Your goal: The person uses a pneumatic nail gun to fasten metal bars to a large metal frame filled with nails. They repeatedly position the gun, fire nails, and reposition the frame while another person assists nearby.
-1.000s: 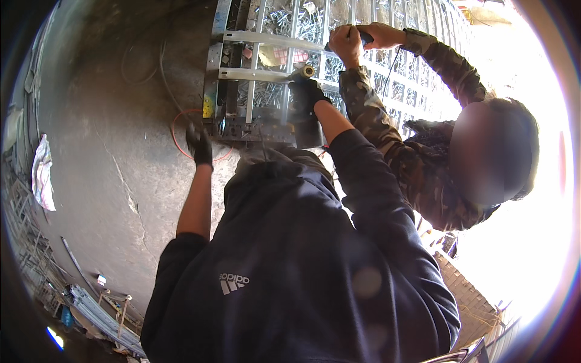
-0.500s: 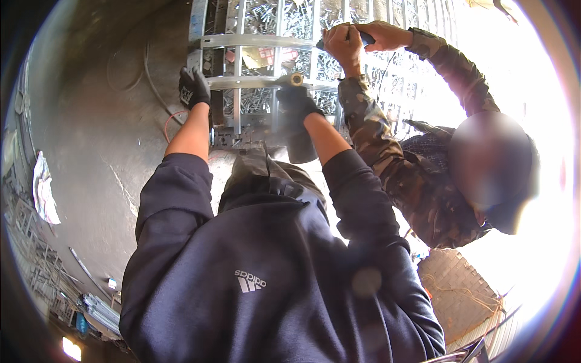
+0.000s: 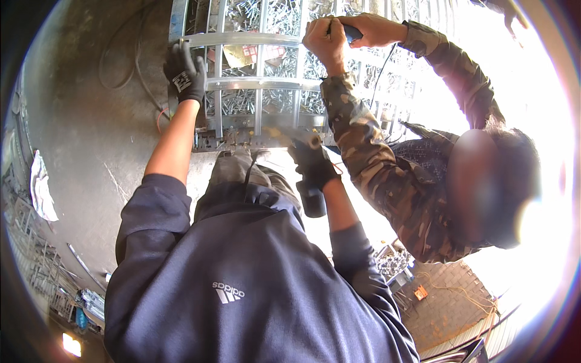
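My left hand [image 3: 187, 78], in a black glove, lies over the left rail of a metal frame [image 3: 262, 39]. Its fingers are apart and reach up to the left end of the upper cross strip. My right hand [image 3: 315, 166], also gloved in black, is closed around the grip of a black pistol-shaped power tool [image 3: 313, 202]. The tool has a wide round base and a brass-coloured ring at its top end. It hangs just off the near edge of the frame, apart from the strips; its front is blurred.
A co-worker in camouflage sleeves [image 3: 369, 145] leans in from the right, both bare hands [image 3: 330, 45] around a blue tool [image 3: 351, 31] above the frame. Many small metal pieces [image 3: 245, 100] lie beneath the bars. A hose [image 3: 140, 66] runs along the floor at left.
My right hand and the power tool have drawn back toward me, off the lower strip. My left hand has moved up the rail to the upper strip. The view has shifted slightly.
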The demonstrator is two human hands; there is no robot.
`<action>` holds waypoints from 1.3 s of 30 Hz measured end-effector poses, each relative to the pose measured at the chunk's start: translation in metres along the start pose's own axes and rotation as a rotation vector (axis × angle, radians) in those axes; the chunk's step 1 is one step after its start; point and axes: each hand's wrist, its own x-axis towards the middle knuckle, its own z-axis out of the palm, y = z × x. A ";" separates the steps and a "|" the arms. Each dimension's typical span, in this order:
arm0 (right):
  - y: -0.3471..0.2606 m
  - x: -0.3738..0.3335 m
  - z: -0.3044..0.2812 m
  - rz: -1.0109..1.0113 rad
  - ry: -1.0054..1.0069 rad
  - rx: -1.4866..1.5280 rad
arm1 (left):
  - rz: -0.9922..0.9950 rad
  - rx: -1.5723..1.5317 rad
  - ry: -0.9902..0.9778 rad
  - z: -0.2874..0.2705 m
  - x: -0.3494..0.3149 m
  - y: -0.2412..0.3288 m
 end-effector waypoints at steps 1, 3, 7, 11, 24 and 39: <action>-0.003 -0.017 -0.006 0.383 -0.008 0.432 | 0.041 0.094 0.007 -0.001 0.002 0.011; -0.006 -0.032 -0.011 0.454 0.069 0.409 | -0.024 0.103 -0.003 -0.002 0.005 0.020; 0.008 -0.023 -0.006 0.295 0.190 0.082 | -0.027 0.053 0.035 0.003 -0.002 0.016; 0.034 0.016 -0.013 -0.006 0.349 -0.138 | 0.001 0.055 0.040 0.012 -0.003 0.009; 0.020 0.065 -0.027 0.015 0.303 -0.011 | -0.009 -0.021 0.019 0.012 -0.003 0.009; -0.007 0.111 -0.053 0.288 0.123 0.201 | 0.010 -0.070 0.043 0.017 -0.005 0.003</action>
